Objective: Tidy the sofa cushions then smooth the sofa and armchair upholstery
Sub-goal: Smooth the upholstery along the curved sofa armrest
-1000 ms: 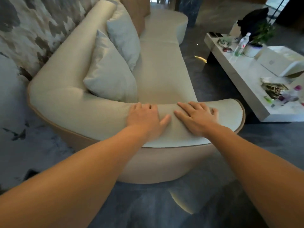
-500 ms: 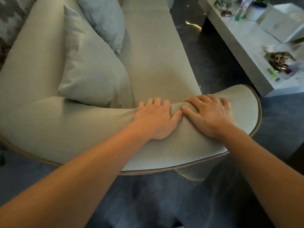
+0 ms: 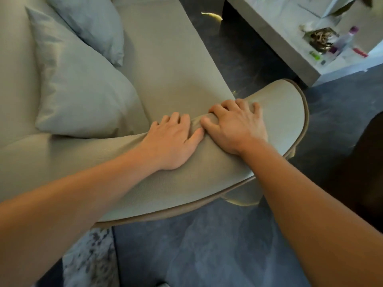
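Observation:
A cream sofa (image 3: 170, 59) runs away from me, and its curved arm (image 3: 279, 112) with brown piping crosses the middle of the view. My left hand (image 3: 174, 139) lies palm down on top of that arm, fingers apart. Right beside it, my right hand (image 3: 238, 127) presses on the arm with its fingers curled over the inner edge. The two thumbs almost touch, with a small fold of fabric between them. Two pale cushions lean on the backrest: a large one (image 3: 83, 90) near the arm and a second cushion (image 3: 91, 23) behind it.
A low white coffee table (image 3: 275, 32) stands at the upper right, carrying a plastic bottle (image 3: 344, 40), a dish of small items (image 3: 320, 39) and scattered bits. Dark polished floor (image 3: 248, 67) lies between sofa and table. A grey patterned rug (image 3: 91, 259) is at the bottom left.
The view has dropped closer over the sofa arm. Both hands slid forward to the arm's inner edge, and the right hand's fingers went from flat to curled over it.

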Tool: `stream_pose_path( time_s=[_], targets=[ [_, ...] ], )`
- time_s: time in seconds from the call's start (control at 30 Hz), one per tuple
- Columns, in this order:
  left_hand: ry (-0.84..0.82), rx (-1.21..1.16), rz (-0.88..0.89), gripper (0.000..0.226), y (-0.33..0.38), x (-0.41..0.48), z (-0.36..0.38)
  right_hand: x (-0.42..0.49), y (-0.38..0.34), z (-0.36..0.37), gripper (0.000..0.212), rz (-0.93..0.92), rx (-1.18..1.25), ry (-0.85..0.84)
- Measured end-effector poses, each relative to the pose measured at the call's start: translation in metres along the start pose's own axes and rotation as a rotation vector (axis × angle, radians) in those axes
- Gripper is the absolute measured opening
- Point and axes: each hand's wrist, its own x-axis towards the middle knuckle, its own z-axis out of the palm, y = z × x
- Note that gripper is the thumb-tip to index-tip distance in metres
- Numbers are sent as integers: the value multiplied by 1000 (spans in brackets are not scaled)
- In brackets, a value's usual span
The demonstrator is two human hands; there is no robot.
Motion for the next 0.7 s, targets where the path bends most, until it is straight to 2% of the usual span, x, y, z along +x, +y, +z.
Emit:
stream_pose_path(
  time_s=[0.1, 0.17, 0.23, 0.3, 0.37, 0.57, 0.7],
  targets=[
    [26, 67, -26, 51, 10, -16, -9, -16, 1, -6, 71, -24, 79, 36],
    [47, 105, -88, 69, 2, -19, -23, -14, -11, -13, 69, -87, 68, 49],
    [-5, 183, -85, 84, 10, -12, -14, -13, -1, -11, 65, -39, 44, -1],
    [-8, 130, -89, 70, 20, -8, 0, -21, 18, -4, 63, 12, 43, -88],
    [11, 46, -149, 62, 13, -21, -2, -37, 21, 1, 65, -31, 47, -114],
    [-27, 105, -373, 67, -85, -107, -36, -53, 20, -3, 70, -67, 57, -100],
    [-66, 203, -403, 76, -156, -148, -55, -49, 0, -5, 70, 55, 20, -194]
  ],
)
